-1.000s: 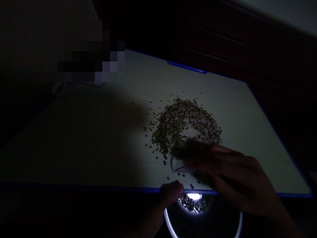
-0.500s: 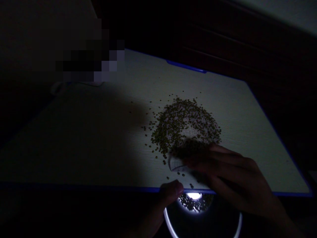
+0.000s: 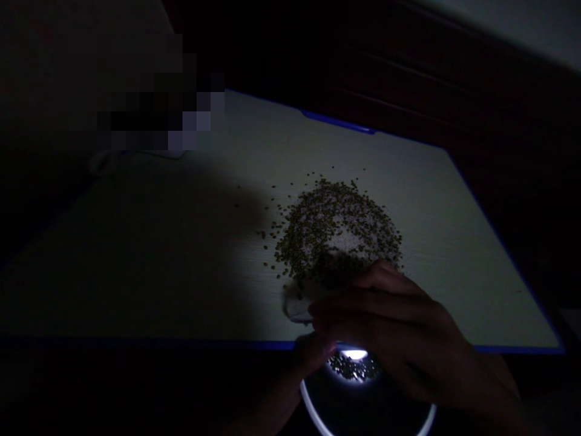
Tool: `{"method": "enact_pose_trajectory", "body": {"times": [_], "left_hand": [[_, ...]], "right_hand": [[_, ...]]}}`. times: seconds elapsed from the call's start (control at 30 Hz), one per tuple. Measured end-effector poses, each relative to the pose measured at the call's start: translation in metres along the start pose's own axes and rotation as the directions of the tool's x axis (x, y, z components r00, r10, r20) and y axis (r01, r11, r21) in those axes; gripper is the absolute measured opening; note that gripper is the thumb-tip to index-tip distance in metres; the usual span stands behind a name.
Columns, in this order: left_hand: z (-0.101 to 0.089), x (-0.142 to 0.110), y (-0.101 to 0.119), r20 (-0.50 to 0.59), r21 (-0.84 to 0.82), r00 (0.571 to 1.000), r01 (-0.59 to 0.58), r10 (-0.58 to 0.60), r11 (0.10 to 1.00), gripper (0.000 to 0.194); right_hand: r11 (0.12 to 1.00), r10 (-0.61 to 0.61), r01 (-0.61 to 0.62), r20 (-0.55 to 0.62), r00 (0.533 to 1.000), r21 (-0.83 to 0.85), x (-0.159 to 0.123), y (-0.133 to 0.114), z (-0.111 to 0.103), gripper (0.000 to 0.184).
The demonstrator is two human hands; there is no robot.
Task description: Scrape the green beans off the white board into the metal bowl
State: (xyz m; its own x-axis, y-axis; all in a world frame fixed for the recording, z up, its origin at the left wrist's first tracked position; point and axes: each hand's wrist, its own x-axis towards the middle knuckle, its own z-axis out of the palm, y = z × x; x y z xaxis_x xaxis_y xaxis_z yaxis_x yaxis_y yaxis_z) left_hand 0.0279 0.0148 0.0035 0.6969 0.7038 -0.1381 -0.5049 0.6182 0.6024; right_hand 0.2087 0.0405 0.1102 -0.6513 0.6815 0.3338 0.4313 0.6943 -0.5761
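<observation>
A mound of small green beans (image 3: 295,239) mixed with pale, rice-like grains (image 3: 347,239) lies on a white tabletop (image 3: 454,242). My right hand (image 3: 390,321) is closed at the near side of the mound, its fingertips on a small whitish, card-like piece (image 3: 297,309) that is blurred and partly covered. Just below the table edge is a round bowl (image 3: 313,415) with a white rim and dark beans (image 3: 354,368) inside, under a bright glare. My left hand (image 3: 299,369) grips the bowl at its left side, thumb up by the table edge; its other fingers are hidden.
A blue edge (image 3: 181,344) runs round the tabletop, with a blue raised strip (image 3: 338,122) on the far side. Stray beans are scattered left of the mound. A pale looped object (image 3: 102,162) lies at the left, near a blurred-out area. The surroundings are dark.
My right hand has moved left and nearer the table edge with the whitish piece, now close to my left thumb. The beans near the edge are now covered or gone from sight.
</observation>
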Motion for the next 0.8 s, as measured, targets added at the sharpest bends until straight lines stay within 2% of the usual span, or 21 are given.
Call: {"method": "enact_pose_trajectory", "body": {"times": [0.2,0.43,0.6,0.8], "left_hand": [[0.004,0.000,0.003,0.038,0.029,0.999,0.033,-0.035,0.999,0.039],[-0.001,-0.003,0.000,0.048,0.088,0.998,0.028,-0.032,0.996,0.039],[-0.001,-0.004,-0.001,0.062,0.121,0.997,0.027,-0.035,0.992,0.032],[0.001,-0.001,0.004,0.056,0.121,0.998,0.027,-0.034,0.992,0.032]], "right_hand": [[0.999,-0.007,0.007,-0.011,1.000,0.040,-0.003,0.004,-0.004,0.027],[0.997,0.008,-0.006,-0.014,1.000,0.074,-0.012,0.006,-0.006,0.030],[0.995,0.029,-0.028,-0.003,1.000,0.098,-0.019,0.008,-0.011,0.036],[0.997,0.054,-0.053,-0.006,0.999,0.058,-0.022,0.008,-0.016,0.041]]}}
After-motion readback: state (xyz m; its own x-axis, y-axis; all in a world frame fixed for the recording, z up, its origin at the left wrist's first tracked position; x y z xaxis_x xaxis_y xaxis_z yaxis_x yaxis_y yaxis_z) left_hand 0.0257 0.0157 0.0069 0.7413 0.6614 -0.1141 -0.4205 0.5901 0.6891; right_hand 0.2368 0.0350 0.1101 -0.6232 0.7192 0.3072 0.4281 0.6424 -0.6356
